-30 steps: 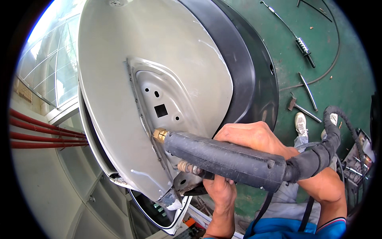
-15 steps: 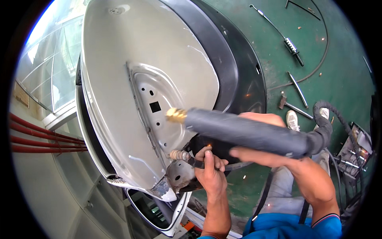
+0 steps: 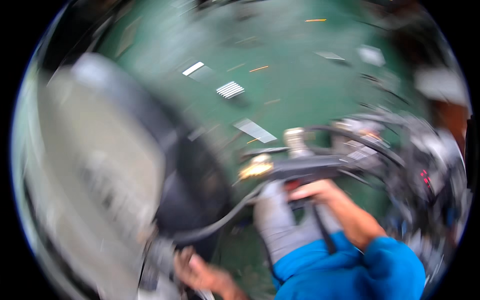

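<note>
Strong motion blur smears the whole view. My right hand [image 3: 317, 190], at centre right, is closed around the handle of a black pistol-shaped welding gun [image 3: 312, 167]. Its brass-coloured tip [image 3: 256, 169] points left toward the car, and a red patch shows by my fingers. My left hand [image 3: 197, 270] is low at left, beside the lower corner of a grey-beige car panel [image 3: 115, 165]. Its fingers are too blurred to read, and any grip is hidden. A grey cable [image 3: 215, 227] runs from near my legs to that panel corner, just above my left hand.
A dark bumper [image 3: 195, 185] borders the panel. On the green floor [image 3: 280, 55] lie bright blurred metal pieces [image 3: 255, 131]. At right stands a blurred cluster of equipment [image 3: 425, 170] with red lights and hoses. My shoe [image 3: 296, 140] shows beyond the gun.
The view has swung right, and the car now lies farther left. The gun has moved away from the panel, over my legs. My left hand stays low by the panel corner.
</note>
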Action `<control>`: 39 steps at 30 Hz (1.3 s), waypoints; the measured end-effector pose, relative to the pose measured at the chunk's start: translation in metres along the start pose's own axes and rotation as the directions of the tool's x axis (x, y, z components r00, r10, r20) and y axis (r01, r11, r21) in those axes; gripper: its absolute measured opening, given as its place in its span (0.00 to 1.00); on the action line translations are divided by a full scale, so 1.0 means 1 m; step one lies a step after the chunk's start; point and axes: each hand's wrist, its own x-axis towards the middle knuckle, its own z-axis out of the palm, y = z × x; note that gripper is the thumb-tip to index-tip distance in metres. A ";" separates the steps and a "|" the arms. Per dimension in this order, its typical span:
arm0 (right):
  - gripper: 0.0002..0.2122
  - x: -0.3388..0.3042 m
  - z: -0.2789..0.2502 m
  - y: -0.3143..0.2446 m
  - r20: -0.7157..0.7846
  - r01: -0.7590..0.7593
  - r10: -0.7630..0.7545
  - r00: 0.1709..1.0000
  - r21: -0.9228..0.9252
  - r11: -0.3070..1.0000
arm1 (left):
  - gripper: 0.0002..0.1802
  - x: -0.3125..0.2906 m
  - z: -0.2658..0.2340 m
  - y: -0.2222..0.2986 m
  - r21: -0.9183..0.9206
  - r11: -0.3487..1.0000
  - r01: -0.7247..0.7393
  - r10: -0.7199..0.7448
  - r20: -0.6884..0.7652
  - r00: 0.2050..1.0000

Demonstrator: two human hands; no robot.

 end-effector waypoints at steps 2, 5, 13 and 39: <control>0.19 -0.040 -0.008 -0.001 0.104 0.131 -0.158 0.982 0.226 0.965 | 0.24 -0.027 0.008 0.058 -0.036 0.985 0.169 -0.161 0.152 0.975; 0.22 -0.103 -0.035 -0.004 0.181 0.215 -0.372 0.911 0.562 0.799 | 0.20 -0.054 0.051 0.110 -0.150 0.974 0.169 -0.074 0.496 0.865; 0.29 -0.264 -0.088 0.076 -0.047 0.400 -0.639 0.768 0.814 0.420 | 0.17 -0.128 0.148 0.242 -0.255 0.966 -0.052 0.257 0.903 0.344; 0.26 -0.362 -0.291 0.264 -0.344 0.369 -0.773 0.533 0.917 -0.154 | 0.24 -0.656 0.496 0.443 -0.844 -0.423 -0.330 0.214 0.261 -0.941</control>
